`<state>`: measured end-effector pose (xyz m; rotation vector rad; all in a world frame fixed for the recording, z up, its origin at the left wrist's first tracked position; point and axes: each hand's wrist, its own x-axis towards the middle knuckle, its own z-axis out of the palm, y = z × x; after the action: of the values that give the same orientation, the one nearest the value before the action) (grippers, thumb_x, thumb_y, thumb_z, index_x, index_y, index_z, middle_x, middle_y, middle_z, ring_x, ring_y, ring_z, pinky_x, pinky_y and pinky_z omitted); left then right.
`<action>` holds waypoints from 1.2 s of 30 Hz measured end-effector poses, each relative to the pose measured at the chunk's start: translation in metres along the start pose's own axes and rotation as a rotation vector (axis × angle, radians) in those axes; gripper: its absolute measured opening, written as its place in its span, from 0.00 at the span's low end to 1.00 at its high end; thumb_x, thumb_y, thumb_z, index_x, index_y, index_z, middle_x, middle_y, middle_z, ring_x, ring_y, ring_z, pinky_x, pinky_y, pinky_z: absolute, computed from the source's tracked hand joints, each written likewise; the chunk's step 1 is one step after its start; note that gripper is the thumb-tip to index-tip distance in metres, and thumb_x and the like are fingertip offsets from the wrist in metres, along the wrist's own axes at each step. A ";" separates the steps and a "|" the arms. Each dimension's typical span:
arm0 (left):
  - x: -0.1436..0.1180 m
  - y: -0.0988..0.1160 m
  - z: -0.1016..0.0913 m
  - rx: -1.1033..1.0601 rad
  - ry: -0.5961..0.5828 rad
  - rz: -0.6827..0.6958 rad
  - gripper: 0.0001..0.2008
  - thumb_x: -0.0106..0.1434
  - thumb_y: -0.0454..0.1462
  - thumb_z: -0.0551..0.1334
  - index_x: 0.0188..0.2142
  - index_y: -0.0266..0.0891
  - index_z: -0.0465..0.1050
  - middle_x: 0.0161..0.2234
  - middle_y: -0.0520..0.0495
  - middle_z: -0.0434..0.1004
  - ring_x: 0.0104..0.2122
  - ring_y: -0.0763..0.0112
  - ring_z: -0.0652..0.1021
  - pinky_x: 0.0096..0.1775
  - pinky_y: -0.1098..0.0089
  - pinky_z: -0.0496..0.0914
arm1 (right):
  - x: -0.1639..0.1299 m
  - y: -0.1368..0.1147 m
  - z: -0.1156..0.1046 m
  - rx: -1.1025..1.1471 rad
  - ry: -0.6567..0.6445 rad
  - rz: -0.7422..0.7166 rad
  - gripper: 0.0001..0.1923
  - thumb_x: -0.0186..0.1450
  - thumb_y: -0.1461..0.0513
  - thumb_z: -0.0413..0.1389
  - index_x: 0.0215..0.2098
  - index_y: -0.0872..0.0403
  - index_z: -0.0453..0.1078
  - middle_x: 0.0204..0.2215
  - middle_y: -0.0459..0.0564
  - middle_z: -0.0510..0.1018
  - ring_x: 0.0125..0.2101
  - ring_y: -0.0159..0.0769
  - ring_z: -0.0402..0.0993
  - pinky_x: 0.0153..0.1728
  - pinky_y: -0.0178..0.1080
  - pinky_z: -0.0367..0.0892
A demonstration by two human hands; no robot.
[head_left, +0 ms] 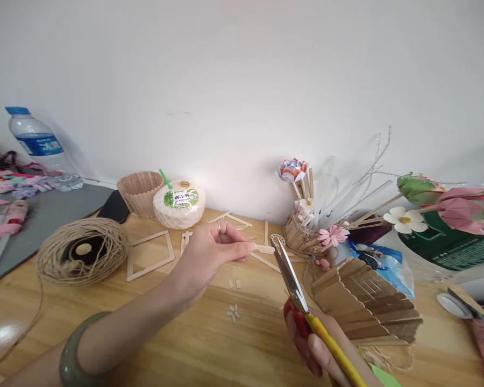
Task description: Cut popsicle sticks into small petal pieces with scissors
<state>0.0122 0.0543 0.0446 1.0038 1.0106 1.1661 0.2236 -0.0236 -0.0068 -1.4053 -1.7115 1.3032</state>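
Observation:
My left hand [212,250] pinches a small wooden craft stick [265,249] between thumb and fingers, its rounded end sticking out to the right. Scissors [294,293] with a red and a yellow handle are gripped in my right hand [318,349]. Their blades point up and away, slightly parted, with the tips close to the stick's free end. Whether blade and stick touch, I cannot tell. Below the stick, two small cut wood pieces [234,284] lie on the wooden table [177,333]. Nearer to me is a little cluster of several more pieces [233,312].
Left of my arm lie a twine coil [84,250] and a craft-stick frame [150,255]. Behind stand a stick-walled pot [140,194] and a wrapped coconut [180,204]. At right are a fluted wooden basket [367,303] and a holder [300,231] of paper flowers.

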 end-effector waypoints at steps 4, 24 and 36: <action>-0.006 -0.008 0.008 -0.053 -0.001 -0.026 0.09 0.45 0.33 0.69 0.20 0.34 0.69 0.19 0.53 0.74 0.22 0.79 0.72 0.28 0.77 0.67 | 0.005 -0.006 -0.001 -0.250 0.035 -0.101 0.29 0.58 0.37 0.43 0.32 0.52 0.63 0.26 0.47 0.68 0.27 0.39 0.64 0.30 0.37 0.62; -0.029 -0.038 -0.004 0.140 -0.091 -0.108 0.07 0.43 0.35 0.70 0.22 0.34 0.75 0.20 0.51 0.75 0.22 0.75 0.70 0.27 0.74 0.64 | 0.007 -0.013 0.008 -0.770 0.016 0.037 0.13 0.57 0.52 0.55 0.30 0.50 0.58 0.22 0.43 0.70 0.21 0.37 0.66 0.22 0.34 0.52; -0.032 -0.052 -0.015 0.009 -0.111 -0.138 0.04 0.44 0.33 0.69 0.21 0.35 0.75 0.20 0.51 0.75 0.21 0.75 0.71 0.27 0.74 0.65 | 0.009 -0.014 0.018 -0.796 -0.006 0.088 0.13 0.56 0.52 0.56 0.27 0.50 0.59 0.23 0.46 0.73 0.22 0.40 0.69 0.23 0.34 0.54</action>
<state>0.0059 0.0175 -0.0066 0.9794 0.9816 0.9826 0.1996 -0.0208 -0.0023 -1.9027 -2.3236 0.6584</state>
